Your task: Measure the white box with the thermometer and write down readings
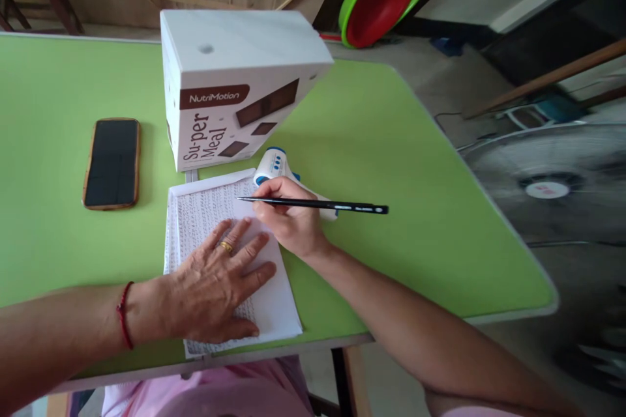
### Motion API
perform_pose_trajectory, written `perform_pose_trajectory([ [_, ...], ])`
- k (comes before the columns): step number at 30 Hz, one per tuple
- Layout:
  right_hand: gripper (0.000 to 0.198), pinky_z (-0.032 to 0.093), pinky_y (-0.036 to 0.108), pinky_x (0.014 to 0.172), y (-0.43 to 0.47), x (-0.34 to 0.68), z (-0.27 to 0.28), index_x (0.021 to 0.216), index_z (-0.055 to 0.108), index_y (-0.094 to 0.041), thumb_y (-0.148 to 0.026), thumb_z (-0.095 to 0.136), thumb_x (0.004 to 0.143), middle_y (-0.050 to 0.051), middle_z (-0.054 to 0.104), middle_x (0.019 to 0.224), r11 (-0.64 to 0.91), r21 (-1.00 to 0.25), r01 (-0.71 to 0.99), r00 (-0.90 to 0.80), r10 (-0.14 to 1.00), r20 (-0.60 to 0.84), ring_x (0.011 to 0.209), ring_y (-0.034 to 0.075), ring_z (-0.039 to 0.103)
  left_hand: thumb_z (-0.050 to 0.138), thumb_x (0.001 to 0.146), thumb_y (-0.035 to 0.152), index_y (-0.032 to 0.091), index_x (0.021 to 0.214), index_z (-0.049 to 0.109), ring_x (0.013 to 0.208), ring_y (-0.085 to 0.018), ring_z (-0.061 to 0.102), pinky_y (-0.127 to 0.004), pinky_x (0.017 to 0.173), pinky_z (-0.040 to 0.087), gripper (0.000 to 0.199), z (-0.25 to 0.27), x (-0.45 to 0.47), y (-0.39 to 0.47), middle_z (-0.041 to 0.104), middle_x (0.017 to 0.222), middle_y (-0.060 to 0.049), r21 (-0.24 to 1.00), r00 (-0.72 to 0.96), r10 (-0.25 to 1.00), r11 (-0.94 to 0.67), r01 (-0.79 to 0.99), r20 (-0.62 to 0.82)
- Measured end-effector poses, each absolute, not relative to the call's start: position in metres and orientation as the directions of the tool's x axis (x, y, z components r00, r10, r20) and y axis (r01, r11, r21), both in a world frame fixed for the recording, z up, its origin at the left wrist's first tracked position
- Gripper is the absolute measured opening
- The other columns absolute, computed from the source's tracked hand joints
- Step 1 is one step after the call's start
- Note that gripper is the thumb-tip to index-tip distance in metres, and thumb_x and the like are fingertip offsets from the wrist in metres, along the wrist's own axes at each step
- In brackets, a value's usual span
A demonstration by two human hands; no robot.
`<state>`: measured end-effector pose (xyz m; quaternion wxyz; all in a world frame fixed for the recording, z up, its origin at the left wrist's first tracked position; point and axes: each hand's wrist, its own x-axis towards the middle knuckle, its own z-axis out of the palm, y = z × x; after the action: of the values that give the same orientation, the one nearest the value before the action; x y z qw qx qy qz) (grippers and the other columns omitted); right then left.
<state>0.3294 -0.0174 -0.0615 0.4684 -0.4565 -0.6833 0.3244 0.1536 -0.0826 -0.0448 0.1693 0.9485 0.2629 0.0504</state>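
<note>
A stack of white paper (274, 300), its left part covered in rows of handwriting, lies at the near edge of the green table. My left hand (220, 280) rests flat on the sheet with its fingers spread, wearing a gold ring and a red bracelet. Between the thumb and fingers of my right hand (288, 215) is a slim black pencil or pen (352, 207); which of the two I cannot tell. Its tip is at the upper part of the page, beside the written rows. Partly behind my right hand lies a white and blue handheld infrared thermometer (271, 164).
A tall white NutriMotion box (244, 98) stands just beyond the paper. To the left lies a phone (112, 163) with a dark screen and brown case. Past the table's right edge is a fan (542, 190). Green and red basins (384, 0) are at the back.
</note>
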Motion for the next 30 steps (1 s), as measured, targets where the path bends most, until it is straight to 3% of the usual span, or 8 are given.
perform_pose_trajectory([
  [4,0.011,0.04,0.021,0.046,-0.0144,0.3289,-0.0647,0.071,0.052,-0.022,-0.016,0.058,0.079,-0.007,0.054,0.055,0.495,-0.775,0.392,-0.148,0.866,0.478,0.047,0.008,0.047,0.066,0.07,0.07,0.009,0.144,0.039,0.145,-0.049,0.008,-0.061,0.116,0.014,0.099,-0.0468,0.1541,-0.0843,0.021,0.155,-0.028,0.333,0.787,0.617,-0.741,0.583,-0.005],
  [8,0.015,0.042,0.021,0.049,-0.0133,0.3294,-0.0646,0.07,0.05,-0.022,-0.016,0.056,0.081,-0.007,0.054,0.055,0.571,-0.699,0.43,-0.208,0.816,0.539,0.048,0.008,0.048,0.064,0.07,0.072,0.01,0.144,0.039,0.144,-0.05,0.01,-0.062,0.116,0.016,0.1,-0.0469,0.1548,-0.0831,0.022,0.155,-0.027,0.312,0.782,0.623,-0.74,0.595,-0.013],
  [30,0.017,0.043,0.021,0.05,-0.0148,0.3283,-0.0647,0.069,0.049,-0.022,-0.016,0.055,0.083,-0.006,0.054,0.056,0.568,-0.666,0.483,-0.257,0.819,0.512,0.049,0.008,0.05,0.061,0.069,0.076,0.011,0.143,0.04,0.142,-0.05,0.017,-0.062,0.114,0.022,0.101,-0.0456,0.1553,-0.0825,0.027,0.154,-0.025,0.259,0.783,0.622,-0.754,0.603,-0.011],
])
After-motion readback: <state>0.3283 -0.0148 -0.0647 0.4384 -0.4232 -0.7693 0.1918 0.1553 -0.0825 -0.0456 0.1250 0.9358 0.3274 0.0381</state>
